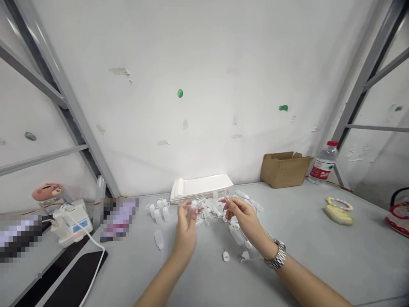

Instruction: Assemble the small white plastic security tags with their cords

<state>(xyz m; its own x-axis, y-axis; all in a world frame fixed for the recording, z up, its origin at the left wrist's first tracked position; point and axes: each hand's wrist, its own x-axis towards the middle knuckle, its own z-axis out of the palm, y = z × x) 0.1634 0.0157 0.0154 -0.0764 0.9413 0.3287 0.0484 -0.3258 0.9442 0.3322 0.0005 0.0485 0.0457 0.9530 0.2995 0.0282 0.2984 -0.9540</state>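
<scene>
My left hand (187, 224) is closed around a small translucent squeeze bottle (193, 205), held upright above the table. To its right, my right hand (242, 214), with a metal watch on the wrist, has its thumb and fingertips drawn together. Anything between those fingertips is too small to make out. Behind and between the hands lies a pile of white caps and small bottles (211, 207). Several upright capped bottles (159, 211) stand left of my left hand, and one bottle (159, 239) lies flat nearer me. A loose white cap (226, 256) rests in front of my right hand.
A stack of white flat boxes (203, 187) sits against the wall. Toward the back right are an open cardboard box (286, 169) and a water bottle (324, 163). A yellow case with a beaded strap (338, 214) lies at right. A power strip (72, 224) and cable occupy the left.
</scene>
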